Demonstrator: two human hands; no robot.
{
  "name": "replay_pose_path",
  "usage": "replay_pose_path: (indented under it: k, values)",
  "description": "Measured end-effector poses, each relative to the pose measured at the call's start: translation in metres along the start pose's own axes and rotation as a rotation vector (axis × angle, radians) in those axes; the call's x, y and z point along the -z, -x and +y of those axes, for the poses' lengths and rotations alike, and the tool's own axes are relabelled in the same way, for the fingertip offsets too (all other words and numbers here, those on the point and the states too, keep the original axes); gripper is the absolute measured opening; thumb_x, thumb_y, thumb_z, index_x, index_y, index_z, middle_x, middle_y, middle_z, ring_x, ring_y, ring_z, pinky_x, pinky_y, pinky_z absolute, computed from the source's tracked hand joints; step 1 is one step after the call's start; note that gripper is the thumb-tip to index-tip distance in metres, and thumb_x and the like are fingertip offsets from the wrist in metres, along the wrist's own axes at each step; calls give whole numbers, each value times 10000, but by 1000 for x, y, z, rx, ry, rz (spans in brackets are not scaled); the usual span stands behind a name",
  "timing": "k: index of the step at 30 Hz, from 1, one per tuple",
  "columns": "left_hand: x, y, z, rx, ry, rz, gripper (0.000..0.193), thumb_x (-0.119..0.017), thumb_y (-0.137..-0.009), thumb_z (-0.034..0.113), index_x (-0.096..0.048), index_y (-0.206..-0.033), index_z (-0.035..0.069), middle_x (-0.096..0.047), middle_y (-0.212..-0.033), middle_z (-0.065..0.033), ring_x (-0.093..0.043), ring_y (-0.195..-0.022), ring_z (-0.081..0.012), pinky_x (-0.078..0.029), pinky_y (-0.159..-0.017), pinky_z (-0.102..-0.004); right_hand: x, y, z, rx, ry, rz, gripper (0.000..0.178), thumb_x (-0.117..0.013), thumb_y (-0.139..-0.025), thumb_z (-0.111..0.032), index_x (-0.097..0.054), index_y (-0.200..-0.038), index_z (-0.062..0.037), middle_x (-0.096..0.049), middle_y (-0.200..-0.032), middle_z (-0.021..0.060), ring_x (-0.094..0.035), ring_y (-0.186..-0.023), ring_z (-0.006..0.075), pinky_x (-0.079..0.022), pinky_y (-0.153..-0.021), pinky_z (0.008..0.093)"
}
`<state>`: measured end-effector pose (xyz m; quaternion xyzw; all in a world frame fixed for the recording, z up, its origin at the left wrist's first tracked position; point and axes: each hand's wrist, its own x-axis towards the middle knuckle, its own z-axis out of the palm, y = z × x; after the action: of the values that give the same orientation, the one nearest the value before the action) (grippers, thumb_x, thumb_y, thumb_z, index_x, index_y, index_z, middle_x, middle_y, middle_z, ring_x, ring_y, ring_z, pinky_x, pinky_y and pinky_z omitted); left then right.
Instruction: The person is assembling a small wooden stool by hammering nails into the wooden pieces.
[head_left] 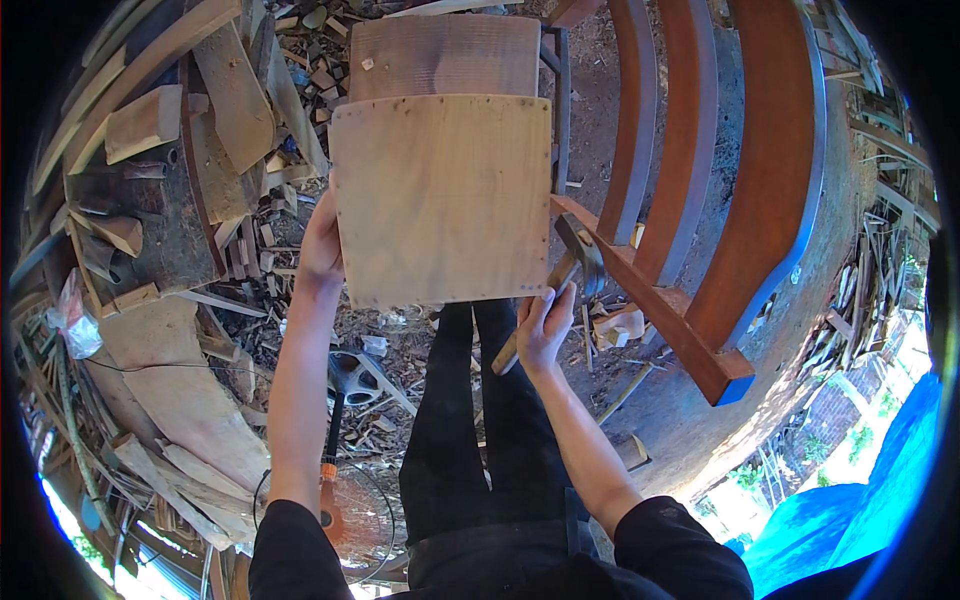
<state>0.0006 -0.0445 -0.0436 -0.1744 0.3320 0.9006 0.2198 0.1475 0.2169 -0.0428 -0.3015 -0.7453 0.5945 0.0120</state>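
A pale, roughly square wooden panel (445, 200) with small dark nail heads along its edges is in front of me. My left hand (322, 238) grips its left edge; the fingertips are hidden behind the wood. In my right hand (545, 325) is a hammer (508, 352) with a wooden handle, its dark metal head pointing up and to the right. The thumb of that hand lies close by the panel's lower right corner. Partly covered by the panel's far edge, a second wooden board (445, 58) lies beyond it.
At the right stands a reddish-brown slatted wooden frame (690, 310). Wood offcuts (215, 105) are piled at the left, and scraps litter the ground. A string trimmer-like tool with an orange part (330, 500) lies near my left arm. A blue sheet (850, 520) hangs at the lower right.
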Motion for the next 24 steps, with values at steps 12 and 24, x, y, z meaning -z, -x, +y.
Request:
replay_pose_path:
  k: [12, 24]
  values:
    - [12, -82, 0, 20, -508, 380, 636, -491, -1036, 557, -542, -1362, 13, -640, -1268, -118, -597, -1170, -198, -471, -1010, -344, -5, 7, -10, 56, 112, -67, 264, -517, -1070, -237, -546, -1169, 7, -612, -802, 77, -595, -660, 142, -483, -618, 284]
    - [-122, 98, -30, -269, -825, 386, 413, -634, -1010, 302, -563, -1301, 18, -680, -1145, -156, -650, -1098, -241, -493, -984, -389, -92, 0, -173, -80, -482, -502, 457, -551, -1042, -147, -433, -1448, 28, -610, -1294, 144, -568, -1202, 208, -435, -1027, 329]
